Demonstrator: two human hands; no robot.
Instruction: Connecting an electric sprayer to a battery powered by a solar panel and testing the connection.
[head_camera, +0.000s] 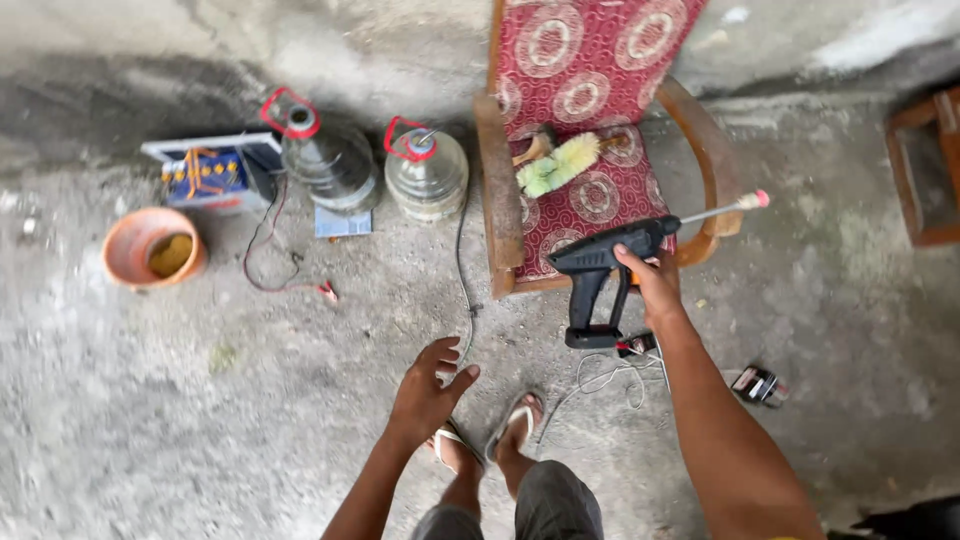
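My right hand (652, 283) grips a black pistol-shaped spray gun (597, 272) by its body, the handle hanging down. A thin metal lance with a pink tip (752, 200) sticks out to the right. The gun hovers over the front edge of a wooden armchair (497, 190) with a red patterned cushion. My left hand (428, 393) hangs open above the concrete floor, fingers spread, holding nothing, just above my sandalled feet (487, 440). A black hose (463, 262) runs along the floor near it.
Two clear water jugs with red handles (331, 160) (427, 172) stand left of the chair, beside a blue battery (205, 177) with red wires. An orange bowl (152, 246) sits far left. A yellow-green duster (558, 164) lies on the seat. Small dark items (756, 383) lie at right.
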